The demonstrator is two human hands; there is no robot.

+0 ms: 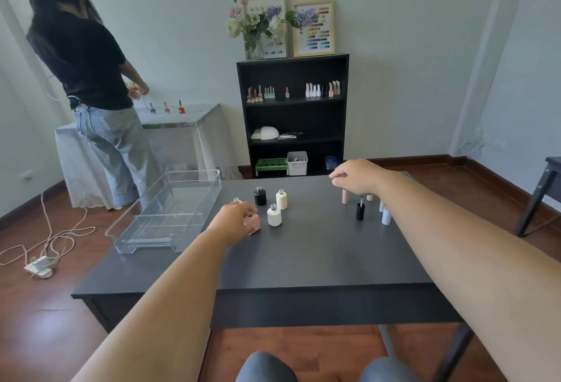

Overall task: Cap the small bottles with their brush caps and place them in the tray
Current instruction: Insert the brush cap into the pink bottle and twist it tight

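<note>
On the dark table (pixel 303 260) stand uncapped small bottles: a black one (pixel 260 196), a cream one (pixel 281 199) and a white one (pixel 274 214). My left hand (pixel 235 217) is closed around a pink bottle (pixel 254 225) just left of them. Brush caps stand upright at the right: pink (pixel 345 196), black (pixel 360 210), and pale blue-white ones (pixel 385 214). My right hand (pixel 353 176) hovers over the pink cap with fingers curled and nothing visibly in it. A clear plastic tray (pixel 142 224) rests on the table's left side.
A person in a black shirt stands at a cloth-covered table (pixel 182 126) at the back left. A black shelf (pixel 293 114) with bottles and bins stands behind the table. Cables and a power strip (pixel 39 268) lie on the floor at left.
</note>
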